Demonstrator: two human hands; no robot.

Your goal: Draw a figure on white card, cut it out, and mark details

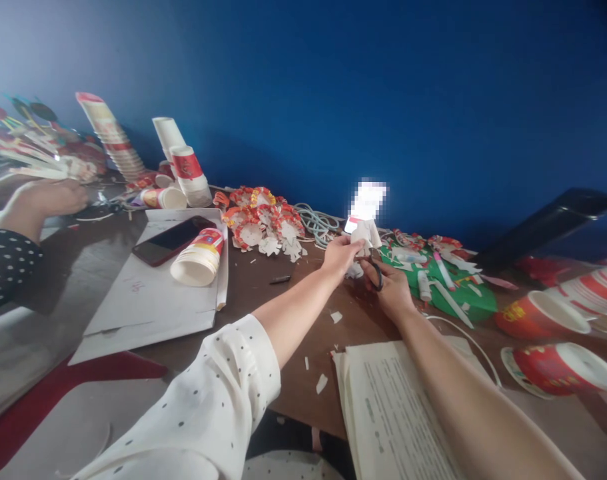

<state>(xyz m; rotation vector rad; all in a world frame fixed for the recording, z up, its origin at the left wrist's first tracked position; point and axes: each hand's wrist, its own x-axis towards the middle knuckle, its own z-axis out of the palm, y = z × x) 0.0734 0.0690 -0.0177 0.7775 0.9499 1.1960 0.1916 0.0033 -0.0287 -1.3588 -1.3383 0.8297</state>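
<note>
My left hand (342,256) pinches a piece of white paper cup (362,235) with cut strips along its edge and a bit of red print. Just to its right, my right hand (390,287) grips scissors (378,276) by their dark handles. The blades are mostly hidden at the lower edge of the cup piece. Behind my hands stands a bright, blurred-out screen (368,197). Small paper scraps (336,317) lie on the brown table (303,293) below.
A heap of cut cup pieces (263,223) lies left of my hands, near stacked cups (197,257) and a phone (173,240) on white paper. A green sheet (476,303) with pens and red cups (543,315) are right. Another person's hands (48,200) work far left.
</note>
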